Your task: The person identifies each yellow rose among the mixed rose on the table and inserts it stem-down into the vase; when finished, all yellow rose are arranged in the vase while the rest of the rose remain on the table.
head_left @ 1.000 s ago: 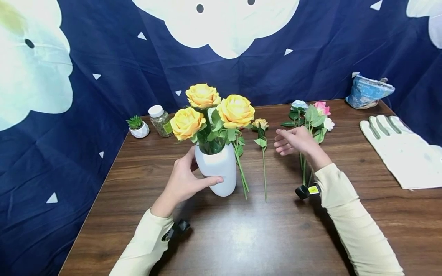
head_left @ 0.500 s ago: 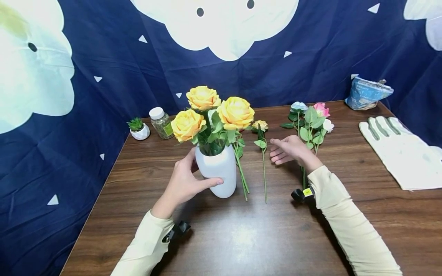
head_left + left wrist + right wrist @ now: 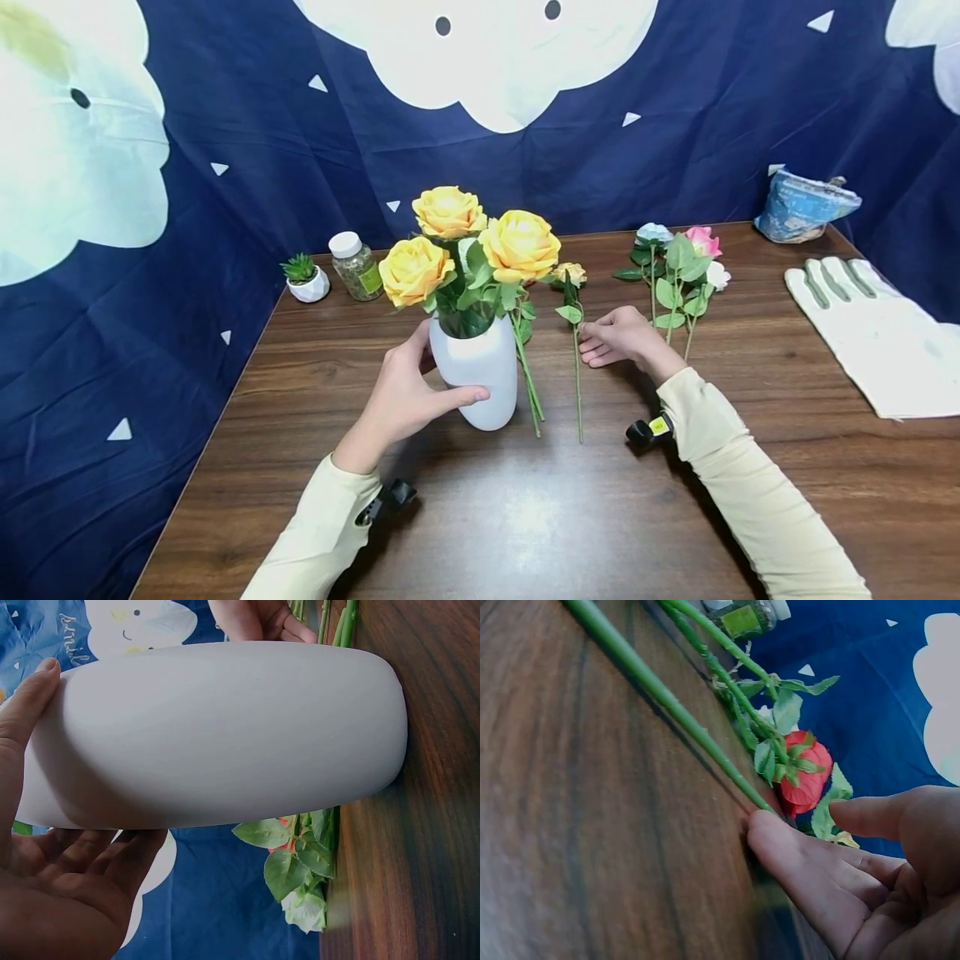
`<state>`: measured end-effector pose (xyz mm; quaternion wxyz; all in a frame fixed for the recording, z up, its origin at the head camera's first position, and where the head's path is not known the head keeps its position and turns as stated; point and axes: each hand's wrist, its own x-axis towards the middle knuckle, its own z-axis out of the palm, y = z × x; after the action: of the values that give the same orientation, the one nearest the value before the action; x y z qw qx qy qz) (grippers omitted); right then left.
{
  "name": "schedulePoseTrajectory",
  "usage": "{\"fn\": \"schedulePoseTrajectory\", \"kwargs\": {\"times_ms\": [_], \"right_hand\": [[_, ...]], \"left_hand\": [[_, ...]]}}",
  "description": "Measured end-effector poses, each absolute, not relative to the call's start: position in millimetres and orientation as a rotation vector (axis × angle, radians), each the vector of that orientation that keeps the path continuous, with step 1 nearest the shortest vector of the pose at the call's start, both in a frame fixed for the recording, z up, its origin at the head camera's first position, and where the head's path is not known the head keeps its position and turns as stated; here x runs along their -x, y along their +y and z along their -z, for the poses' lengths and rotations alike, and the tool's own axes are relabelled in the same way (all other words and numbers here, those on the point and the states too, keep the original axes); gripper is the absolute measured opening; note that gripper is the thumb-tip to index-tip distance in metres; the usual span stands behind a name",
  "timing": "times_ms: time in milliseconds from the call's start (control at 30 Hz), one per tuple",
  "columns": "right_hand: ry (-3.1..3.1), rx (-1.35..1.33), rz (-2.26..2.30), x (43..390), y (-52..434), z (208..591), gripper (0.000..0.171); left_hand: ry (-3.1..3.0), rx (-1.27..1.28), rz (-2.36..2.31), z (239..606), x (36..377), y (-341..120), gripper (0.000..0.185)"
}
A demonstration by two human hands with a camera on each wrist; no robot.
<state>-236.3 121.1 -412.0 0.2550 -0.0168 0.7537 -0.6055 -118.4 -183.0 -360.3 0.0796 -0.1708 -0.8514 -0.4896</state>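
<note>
While the left hand [image 3: 408,393] held its grip round the white vase [image 3: 477,377], upright on the tabletop [image 3: 570,517], the right hand [image 3: 618,337] had slid leftward from the mixed stems [image 3: 678,275] to the loose rose stem [image 3: 577,367] over the last second. Its fingers [image 3: 795,862] lay relaxed, one fingertip touching that stem, nothing grasped yet. Judged: pick-up beginning. Room: a second stem [image 3: 525,367] lay just beside the vase; bare wood toward the near edge; glove [image 3: 862,333] well apart.
</note>
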Motion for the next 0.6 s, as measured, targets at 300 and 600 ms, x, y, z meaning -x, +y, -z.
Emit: {"fn": "schedulePoseTrajectory", "kwargs": {"times_ms": [300, 600], "right_hand": [[2.114, 0.011, 1.632, 235, 116, 418, 0.037], [2.241, -0.071, 1.567, 233, 108, 419, 0.027]], "left_hand": [[-2.557, 0.511, 1.445, 359, 118, -182, 0.080], [-2.556, 0.506, 1.433, 359, 117, -182, 0.080]]}}
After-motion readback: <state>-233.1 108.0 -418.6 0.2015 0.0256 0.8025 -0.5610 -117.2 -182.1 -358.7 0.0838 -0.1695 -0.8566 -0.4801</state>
